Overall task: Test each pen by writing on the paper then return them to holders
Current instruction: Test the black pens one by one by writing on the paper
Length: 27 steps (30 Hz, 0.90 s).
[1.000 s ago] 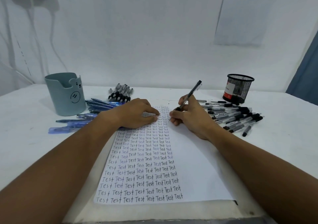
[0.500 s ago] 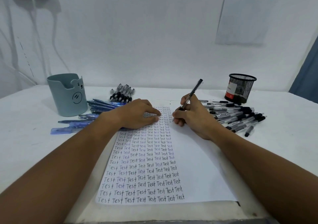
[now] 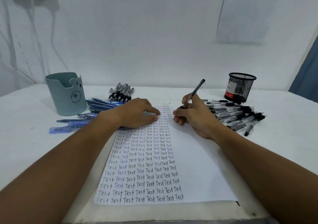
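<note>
The right hand [image 3: 194, 117] pinched 1 black pen [image 3: 193, 93], tip on the paper [image 3: 197, 154], barrel slanting up and away toward the mesh holder [image 3: 240, 87] beyond it. The left hand [image 3: 136, 113] lay flat, pressing the paper.

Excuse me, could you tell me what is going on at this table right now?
A person is testing pens. The right hand grips a black pen with its tip on the paper, beside columns of the word "Test". The left hand rests flat on the sheet. Black pens lie heaped by the mesh holder; blue pens lie by the grey-green bear holder.
</note>
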Motion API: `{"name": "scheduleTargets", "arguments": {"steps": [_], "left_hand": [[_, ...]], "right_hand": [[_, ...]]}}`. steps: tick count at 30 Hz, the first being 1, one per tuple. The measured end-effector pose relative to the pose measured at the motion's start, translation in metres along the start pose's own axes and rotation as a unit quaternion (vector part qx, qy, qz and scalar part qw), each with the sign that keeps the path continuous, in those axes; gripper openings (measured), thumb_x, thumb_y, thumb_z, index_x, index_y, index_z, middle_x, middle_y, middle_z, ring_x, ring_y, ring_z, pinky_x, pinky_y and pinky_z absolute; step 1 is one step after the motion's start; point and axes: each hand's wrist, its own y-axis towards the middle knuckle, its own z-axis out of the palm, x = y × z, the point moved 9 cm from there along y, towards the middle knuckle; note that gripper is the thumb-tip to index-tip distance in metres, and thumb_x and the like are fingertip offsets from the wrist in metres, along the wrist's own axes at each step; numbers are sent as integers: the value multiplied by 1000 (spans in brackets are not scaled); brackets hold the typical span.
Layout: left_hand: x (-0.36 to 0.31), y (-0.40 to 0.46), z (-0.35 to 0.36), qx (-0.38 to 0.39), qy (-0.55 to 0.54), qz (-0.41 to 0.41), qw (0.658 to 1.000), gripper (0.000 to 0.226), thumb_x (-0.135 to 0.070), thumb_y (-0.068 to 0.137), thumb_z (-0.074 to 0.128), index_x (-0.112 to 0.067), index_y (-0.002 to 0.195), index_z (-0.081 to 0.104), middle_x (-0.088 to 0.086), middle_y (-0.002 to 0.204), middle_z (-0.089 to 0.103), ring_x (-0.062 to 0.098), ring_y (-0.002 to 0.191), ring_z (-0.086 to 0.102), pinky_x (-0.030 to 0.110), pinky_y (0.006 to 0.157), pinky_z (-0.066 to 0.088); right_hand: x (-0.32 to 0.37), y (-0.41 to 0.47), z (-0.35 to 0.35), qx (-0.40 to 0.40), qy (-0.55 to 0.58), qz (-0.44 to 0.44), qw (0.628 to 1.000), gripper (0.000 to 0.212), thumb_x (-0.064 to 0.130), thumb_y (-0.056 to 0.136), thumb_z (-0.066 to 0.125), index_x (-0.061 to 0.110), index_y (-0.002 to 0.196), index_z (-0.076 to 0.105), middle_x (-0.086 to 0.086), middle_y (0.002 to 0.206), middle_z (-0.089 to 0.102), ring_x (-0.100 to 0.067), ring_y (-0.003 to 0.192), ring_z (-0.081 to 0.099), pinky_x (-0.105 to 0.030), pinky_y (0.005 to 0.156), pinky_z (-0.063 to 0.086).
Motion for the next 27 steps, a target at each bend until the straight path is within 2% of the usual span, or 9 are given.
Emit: {"name": "scheduleTargets", "arguments": {"steps": [8,13,17,20,22,24,27], "left_hand": [[-1,-2,0,0,-2,-3,1000,36,-49,95,49,-38,128,59,-4,128,54,10,120,47,31,103,36],[-1,-3,0,1,-2,-4,1000,37,-49,95,49,-38,129,58,-4,128,54,10,120,46,32,104,35],[1,-3,3,9,-1,-4,1000,38,-50,96,47,-38,131,56,-4,133,53,12,124,44,34,107,34],[1,-4,5,15,-1,-6,1000,39,-49,96,46,-38,132,55,-5,137,51,12,128,41,33,108,30],[1,-3,5,20,-2,-11,1000,39,-49,96,46,-39,133,54,-5,138,50,11,129,40,30,108,28],[3,-3,6,29,-1,-19,999,40,-50,96,45,-39,134,53,-5,140,49,12,131,38,29,108,26],[3,-2,7,33,-2,-31,999,41,-52,96,43,-41,135,51,-4,143,46,13,134,35,31,111,24]], "right_hand": [[1,1,3,2,-85,-16,996,36,-8,84,61,17,92,37,-16,68,62,-29,60,55,-38,62,48],[0,0,3,9,-27,1,1000,37,-12,84,61,14,93,37,-21,72,58,-29,64,53,-36,57,45],[3,0,5,9,-82,-13,997,35,-9,85,60,16,93,37,-19,70,58,-26,58,52,-34,57,44],[0,0,-1,-13,2,4,1000,34,-10,87,59,15,94,36,-19,73,54,-27,58,53,-33,50,41],[1,1,-3,-27,51,10,998,26,2,93,59,14,95,37,-19,78,54,-26,56,55,-33,48,38],[5,3,-5,-44,63,16,997,18,25,101,52,12,94,41,-18,83,55,-26,54,56,-31,46,35],[11,5,-16,-82,17,13,996,40,42,104,37,9,86,50,-10,79,54,-19,53,51,-29,48,32]]}}
